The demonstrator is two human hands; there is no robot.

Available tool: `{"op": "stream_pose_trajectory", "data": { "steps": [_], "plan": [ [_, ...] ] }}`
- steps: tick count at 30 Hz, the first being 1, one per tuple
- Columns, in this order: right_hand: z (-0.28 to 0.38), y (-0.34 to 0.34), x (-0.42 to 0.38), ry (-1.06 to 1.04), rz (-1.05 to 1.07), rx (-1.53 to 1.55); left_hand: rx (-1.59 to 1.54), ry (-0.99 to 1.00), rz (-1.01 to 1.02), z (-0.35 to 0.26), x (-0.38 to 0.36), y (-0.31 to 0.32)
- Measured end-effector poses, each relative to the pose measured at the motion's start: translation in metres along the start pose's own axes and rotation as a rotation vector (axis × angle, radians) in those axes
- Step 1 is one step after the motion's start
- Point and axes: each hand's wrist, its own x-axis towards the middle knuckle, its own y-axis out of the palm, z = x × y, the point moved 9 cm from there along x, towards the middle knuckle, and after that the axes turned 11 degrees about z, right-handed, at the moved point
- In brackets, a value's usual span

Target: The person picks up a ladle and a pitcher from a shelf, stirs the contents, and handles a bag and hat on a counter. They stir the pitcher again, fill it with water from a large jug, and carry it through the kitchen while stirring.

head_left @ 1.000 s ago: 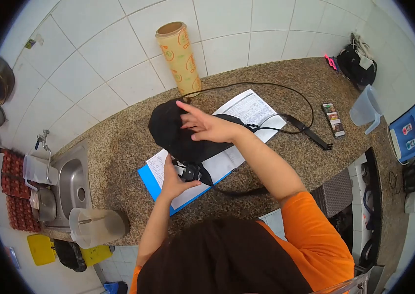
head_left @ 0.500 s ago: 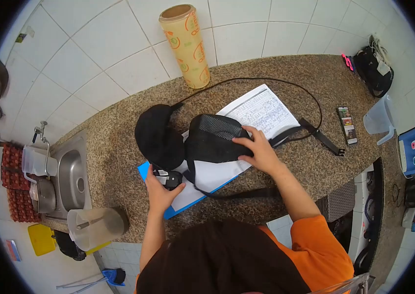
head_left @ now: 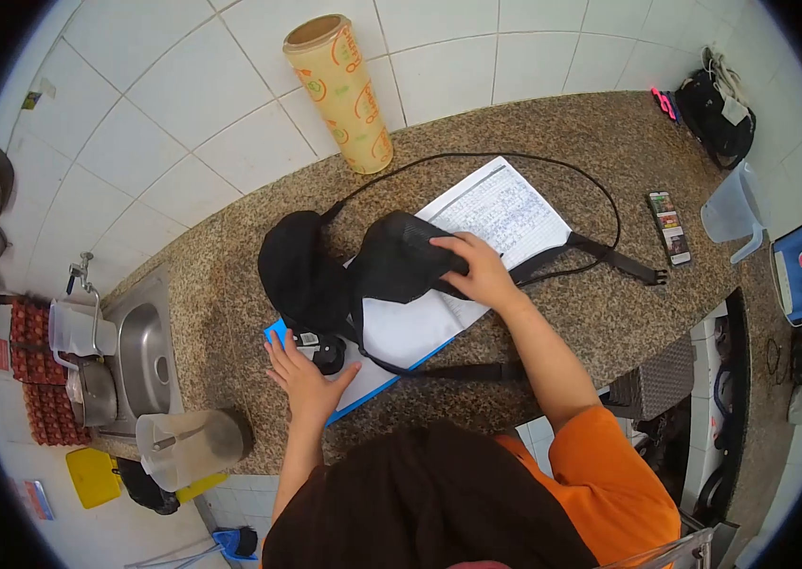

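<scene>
**Pouch pressed flat, buckle let go on the kitchen counter**

Your right hand lies palm down on the black mesh pouch, fingers spread and pressing rather than gripping. A second ago that hand was raised over one dark bundle; now the pouch is folded out to the right and sits apart from the black cap, which rests just left of it. Both lie on the written sheet clipped to a blue board, in the middle of the granite counter.

Your left hand has opened. Half a second ago its fingers were closed around the small black buckle; now the palm is flat on the near edge of the board, the fingers apart, and the buckle lies free just beyond the fingertips. A black strap runs from there along the near edge of the counter.

By the look of it, the unfolding is finished and the gear is laid out rather than held.

Farther off, a roll of wrap stands against the tiled wall, a phone lies to the right, and a steel sink sits at far left.
</scene>
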Motion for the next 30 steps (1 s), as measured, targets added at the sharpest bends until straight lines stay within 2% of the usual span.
{"op": "stream_pose_trajectory", "data": {
  "steps": [1,2,3,4,6,8,10,12,14,15,16,17,18,19,20,21,22,23,28,30],
  "plan": [
    [0.003,-0.008,0.001,-0.062,-0.068,-0.017,0.001,-0.004,-0.007,-0.004,-0.002,-0.004],
    [0.001,-0.009,0.003,-0.071,-0.064,-0.017,-0.019,0.082,-0.059,-0.017,-0.005,-0.012],
    [-0.007,-0.012,0.005,-0.03,-0.071,0.137,-0.039,0.169,-0.11,-0.029,-0.008,-0.02],
    [-0.016,-0.014,0.007,0.012,-0.077,0.289,-0.04,0.164,-0.117,-0.032,-0.007,-0.022],
    [-0.042,-0.012,0.002,0.241,-0.072,0.58,-0.144,0.484,-0.127,-0.065,-0.01,-0.027],
    [-0.052,-0.011,-0.011,0.401,-0.086,0.866,-0.134,0.54,-0.121,-0.087,-0.003,-0.036],
    [-0.054,-0.017,-0.024,0.444,-0.076,0.932,-0.237,0.65,-0.055,-0.103,0.009,-0.037],
    [-0.072,-0.014,-0.043,0.571,-0.124,1.081,-0.229,0.65,-0.044,-0.11,0.027,-0.033],
    [-0.086,-0.018,-0.053,0.523,-0.128,1.096,-0.48,0.631,0.036,-0.108,0.048,-0.022],
    [-0.081,-0.012,-0.057,0.504,0.028,1.181,-0.587,0.505,0.195,-0.103,0.061,-0.003],
    [-0.071,-0.002,-0.061,0.483,0.187,1.263,-0.589,0.501,0.193,-0.106,0.066,0.0],
    [-0.066,0.0,-0.065,0.469,0.197,1.314,-0.694,0.473,0.269,-0.109,0.071,0.008],
    [-0.052,0.002,-0.067,0.467,0.198,1.313,-0.797,0.446,0.346,-0.113,0.074,0.016],
    [-0.04,-0.006,-0.069,0.437,0.114,1.109,-0.926,0.389,0.405,-0.115,0.074,0.022],
    [-0.023,-0.018,-0.07,0.407,0.03,0.906,-0.923,0.391,0.408,-0.118,0.074,0.023],
    [-0.002,-0.022,-0.068,0.343,0.082,0.74,-1.145,0.345,0.486,-0.12,0.075,0.029],
    [0.015,-0.019,-0.068,0.342,0.181,0.697,-1.365,0.29,0.566,-0.121,0.073,0.036],
    [0.03,-0.02,-0.067,0.293,0.182,0.671,-1.527,0.145,0.598,-0.109,0.073,0.051],
    [0.07,-0.02,-0.065,0.231,0.159,0.525,-1.646,0.147,0.638,-0.087,0.071,0.063],
    [0.076,-0.028,-0.064,0.161,0.033,0.417,-1.873,0.14,0.669,-0.083,0.069,0.068]
  ]
}}
